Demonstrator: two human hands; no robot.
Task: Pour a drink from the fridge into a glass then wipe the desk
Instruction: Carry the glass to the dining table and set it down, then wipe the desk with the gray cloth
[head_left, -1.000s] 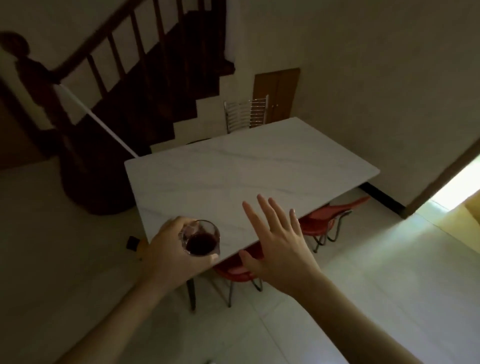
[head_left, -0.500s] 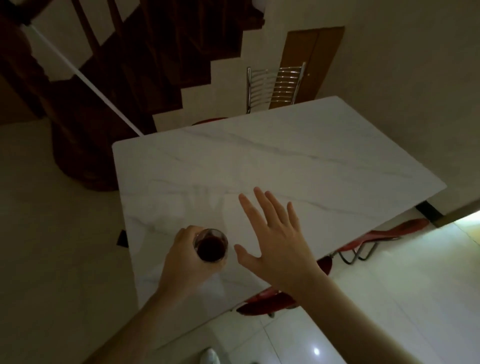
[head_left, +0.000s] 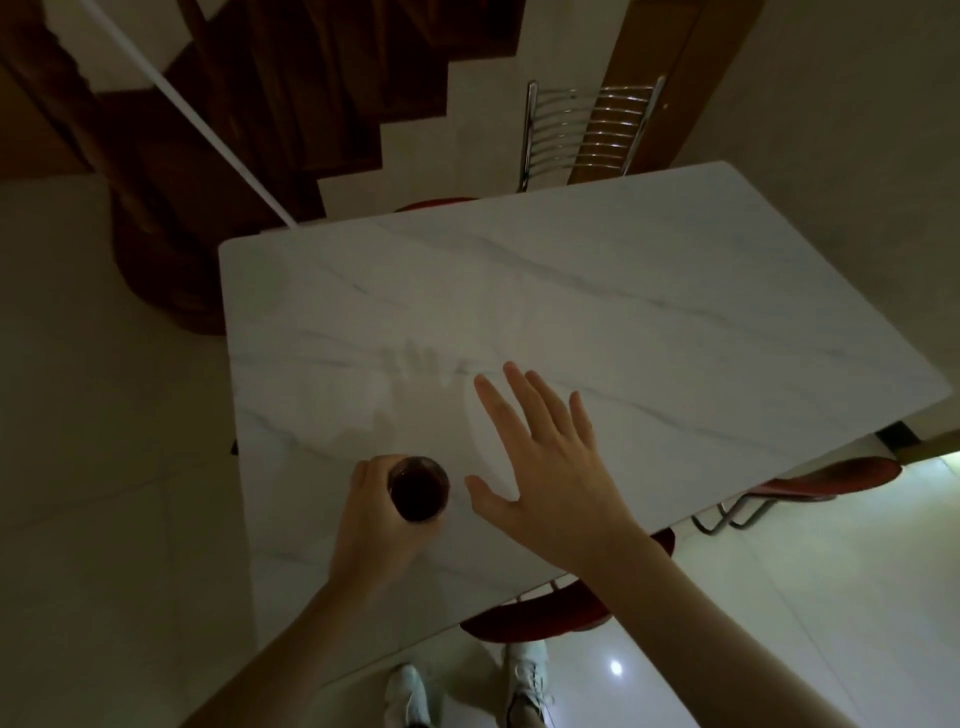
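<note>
From the head camera, the only view I have, I see my left hand (head_left: 376, 512) wrapped around the glass (head_left: 418, 488), fingers closed on its side, with dark drink filling it close to the rim. The glass is over the near left part of the white marble desk (head_left: 597, 322); the light is dim, so I cannot tell whether its base is touching the top or just above it. My right hand (head_left: 550, 467) is spread wide and flat, holding nothing, just beside the glass on its right and hovering over the desk. The step, as I judge it, is setting the full glass down, and doing it well means keeping it upright, lowering it straight, and letting go only once the base sits flat, well in from the desk's near edge. The drink is high enough that any tilt could slop it onto the marble. No cloth shows anywhere on the desk, so I would need to fetch one before wiping. Red chairs (head_left: 826, 480) are tucked under the right side.
</note>
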